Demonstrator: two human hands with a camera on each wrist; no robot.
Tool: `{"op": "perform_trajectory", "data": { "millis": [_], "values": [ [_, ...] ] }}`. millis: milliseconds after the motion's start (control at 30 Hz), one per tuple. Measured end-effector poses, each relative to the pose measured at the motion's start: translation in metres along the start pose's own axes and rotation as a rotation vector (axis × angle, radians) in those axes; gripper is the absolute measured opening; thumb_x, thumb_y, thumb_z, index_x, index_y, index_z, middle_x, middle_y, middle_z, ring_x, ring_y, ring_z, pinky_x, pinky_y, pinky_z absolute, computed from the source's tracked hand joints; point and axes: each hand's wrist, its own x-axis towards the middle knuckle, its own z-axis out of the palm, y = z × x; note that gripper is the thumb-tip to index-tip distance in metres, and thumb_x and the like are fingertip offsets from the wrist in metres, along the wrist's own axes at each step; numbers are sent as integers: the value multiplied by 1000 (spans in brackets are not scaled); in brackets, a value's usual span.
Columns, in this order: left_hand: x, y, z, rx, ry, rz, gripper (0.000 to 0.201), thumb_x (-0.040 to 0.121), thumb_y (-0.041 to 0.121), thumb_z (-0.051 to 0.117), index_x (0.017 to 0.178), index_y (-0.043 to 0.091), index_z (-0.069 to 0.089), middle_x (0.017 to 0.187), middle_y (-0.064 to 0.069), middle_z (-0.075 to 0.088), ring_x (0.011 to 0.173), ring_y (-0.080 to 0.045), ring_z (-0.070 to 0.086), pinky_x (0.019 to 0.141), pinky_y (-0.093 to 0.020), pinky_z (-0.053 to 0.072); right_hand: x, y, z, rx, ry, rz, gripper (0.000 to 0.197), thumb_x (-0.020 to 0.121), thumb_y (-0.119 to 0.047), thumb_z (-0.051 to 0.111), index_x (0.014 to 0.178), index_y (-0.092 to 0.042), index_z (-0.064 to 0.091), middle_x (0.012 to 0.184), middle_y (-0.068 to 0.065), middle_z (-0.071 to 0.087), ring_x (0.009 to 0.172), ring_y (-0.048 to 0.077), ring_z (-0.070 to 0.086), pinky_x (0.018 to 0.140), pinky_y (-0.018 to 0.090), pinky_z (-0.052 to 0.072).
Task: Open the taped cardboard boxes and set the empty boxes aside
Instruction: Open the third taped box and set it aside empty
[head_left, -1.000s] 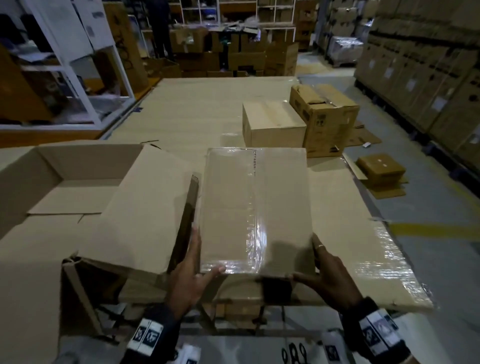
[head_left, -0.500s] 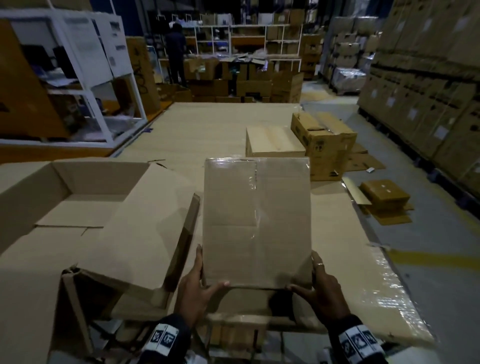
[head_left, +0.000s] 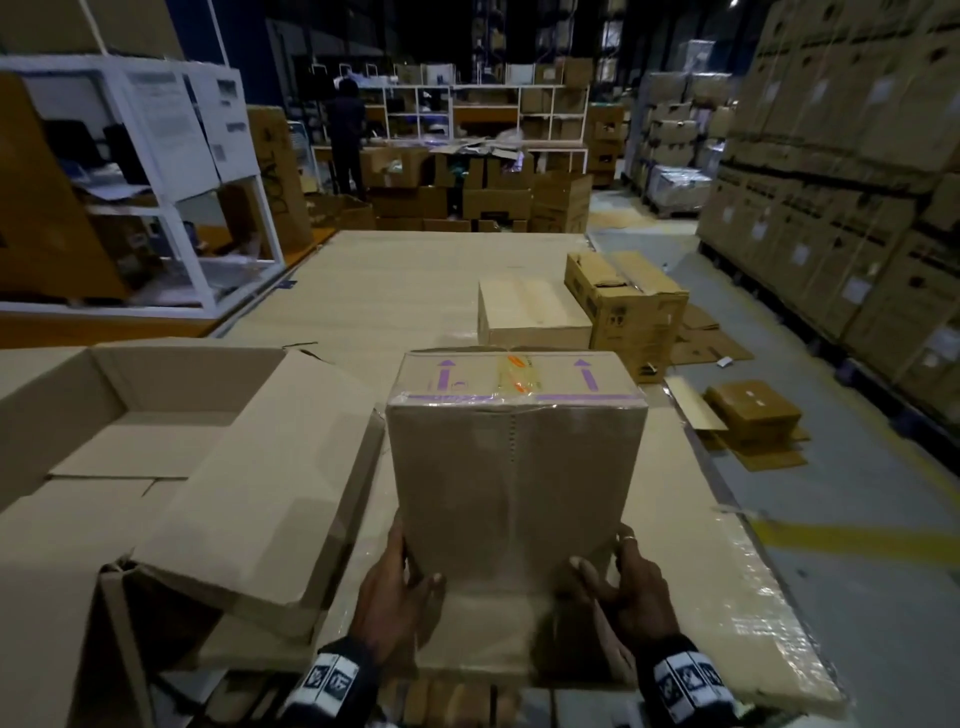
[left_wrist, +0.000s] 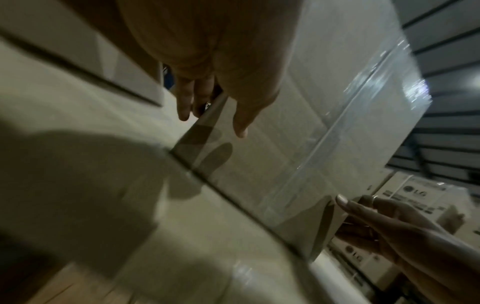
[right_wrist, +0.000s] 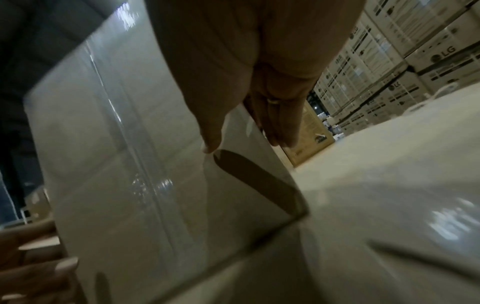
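Note:
A taped cardboard box (head_left: 511, 483) stands tilted up on its near edge on the cardboard-covered table (head_left: 389, 280). Clear tape runs down the face toward me, and its far face shows purple arrows. My left hand (head_left: 410, 561) grips the lower left corner, thumb on the near face and fingers along the side. My right hand (head_left: 602, 553) grips the lower right corner the same way. The left wrist view shows my left hand (left_wrist: 213, 123) against the box (left_wrist: 298, 123). The right wrist view shows my right hand (right_wrist: 244, 144) on the taped face (right_wrist: 130, 164).
A large open box (head_left: 156, 415) lies at the left, its flap close to the taped box. Behind are a closed box (head_left: 530, 312) and a loose-flapped box (head_left: 628, 306). Flattened cardboard (head_left: 753, 415) lies on the floor. Stacked cartons (head_left: 857, 182) line the right; a person (head_left: 345, 135) stands far back.
The box lay flat on the table; both hands have tipped its far end up, so it now stands on its near edge. My view has lifted.

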Motion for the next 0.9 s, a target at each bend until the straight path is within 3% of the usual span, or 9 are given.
{"op": "perform_trajectory", "data": {
  "millis": [67, 133, 233, 367, 400, 500, 633, 767, 900],
  "values": [
    [-2, 29, -13, -26, 54, 37, 97, 85, 30, 78, 154, 54, 14, 124, 36, 57, 108, 10, 61, 93, -23, 54, -1, -22, -16, 22, 98, -77, 59, 87, -50, 73, 135, -31, 46, 117, -7, 73, 102, 21, 71, 83, 31, 56],
    [2, 60, -28, -60, 128, 101, 98, 85, 29, 81, 154, 51, 15, 128, 36, 54, 110, 16, 58, 95, -22, 55, 3, -54, -40, 116, 168, -146, 63, 87, -47, 74, 140, -25, 48, 118, -15, 68, 105, 8, 67, 88, 25, 54],
    [16, 110, -58, -67, 217, 204, 102, 83, 39, 80, 156, 52, 10, 142, 19, 56, 119, -1, 61, 98, -34, 56, 16, -103, -84, 274, 206, -248, 53, 89, -48, 72, 136, -29, 57, 123, -18, 68, 111, -1, 65, 92, 26, 57],
    [45, 167, -96, -18, 329, 301, 94, 81, 57, 71, 156, 54, 14, 147, 4, 56, 115, -17, 68, 96, -45, 58, 38, -157, -131, 162, 273, -345, 16, 90, -48, 69, 105, -46, 65, 95, -33, 64, 93, -12, 63, 75, 13, 51],
    [53, 179, -103, 33, 344, 289, 89, 83, 61, 68, 155, 53, 17, 146, 3, 57, 115, -19, 68, 98, -46, 56, 47, -164, -137, 126, 248, -327, 18, 90, -51, 69, 106, -44, 68, 94, -31, 66, 91, -12, 62, 73, 15, 51],
    [71, 198, -110, 222, 234, 161, 69, 87, 67, 58, 151, 45, 40, 144, 1, 59, 127, -24, 59, 104, -41, 45, 74, -167, -134, -11, 124, -187, 57, 84, -66, 66, 124, -26, 69, 112, -10, 73, 97, 5, 66, 72, 26, 53],
    [75, 184, -110, 235, 85, 116, 68, 81, 78, 55, 143, 49, 50, 147, 5, 56, 132, -23, 54, 105, -39, 45, 82, -152, -123, -22, 57, -77, 90, 55, -98, 59, 108, -26, 66, 102, -5, 71, 90, 13, 67, 79, 41, 59],
    [59, 171, -120, 142, 60, 201, 72, 71, 85, 62, 137, 61, 48, 141, 11, 61, 122, -14, 59, 98, -37, 52, 62, -149, -135, 11, -5, -105, 84, 54, -91, 70, 112, -32, 64, 106, -12, 71, 95, 7, 68, 79, 39, 62],
    [31, 171, -125, 120, 67, 282, 72, 72, 68, 75, 139, 55, 51, 127, 22, 63, 101, 2, 63, 85, -28, 56, 22, -159, -145, -71, -5, -155, 70, 65, -74, 78, 117, -30, 61, 108, -13, 66, 96, 4, 63, 76, 31, 60]
  ]
}}
